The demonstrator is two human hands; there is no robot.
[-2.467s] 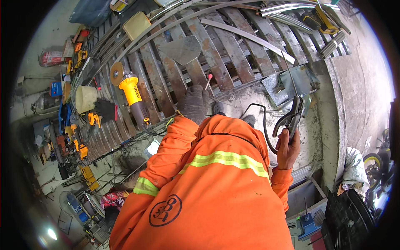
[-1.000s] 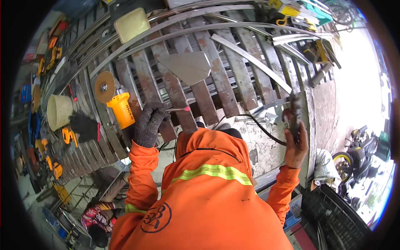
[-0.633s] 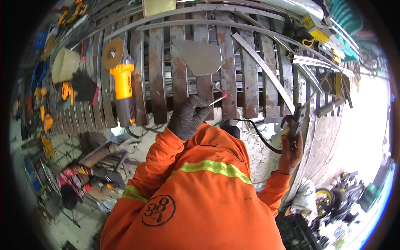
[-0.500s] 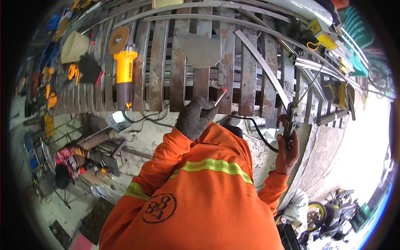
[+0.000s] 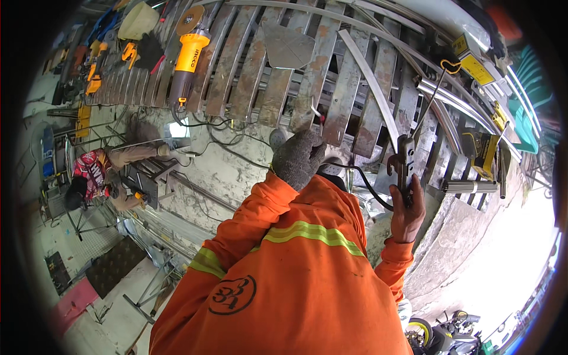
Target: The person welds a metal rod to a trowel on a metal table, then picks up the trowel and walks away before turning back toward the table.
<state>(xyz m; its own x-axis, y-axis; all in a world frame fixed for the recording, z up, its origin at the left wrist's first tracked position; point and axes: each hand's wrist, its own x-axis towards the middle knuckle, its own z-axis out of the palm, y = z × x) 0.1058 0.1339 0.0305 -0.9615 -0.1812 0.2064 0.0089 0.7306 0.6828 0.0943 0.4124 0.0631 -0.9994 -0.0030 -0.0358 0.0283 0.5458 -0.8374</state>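
My left hand (image 5: 299, 157), in a dark grey knit glove, is closed at the near edge of the slatted metal bench (image 5: 275, 97). A small red tip (image 5: 322, 119) shows just beyond its fingers, beside a pale bent piece (image 5: 315, 106); whether the hand grips it is hidden. My bare right hand (image 5: 408, 210) is wrapped round a dark welding electrode holder (image 5: 404, 160), held upright off the bench's near right part. A thin welding rod (image 5: 430, 100) slants up from its jaws. The holder's black cable (image 5: 364, 177) loops toward my body.
On the bench lie a yellow angle grinder (image 5: 189, 56), a flat metal plate (image 5: 287, 46), a long metal strip (image 5: 373, 86) and a bundle of rods (image 5: 470, 187). Another person (image 5: 94, 171) works low at the left. A motorcycle (image 5: 447, 334) stands at the lower right.
The view has turned and shifted, so the bench sits higher and tilted. The thin shaft with the red tip, visible at my left fingers before, no longer shows clearly. My right hand keeps the electrode holder.
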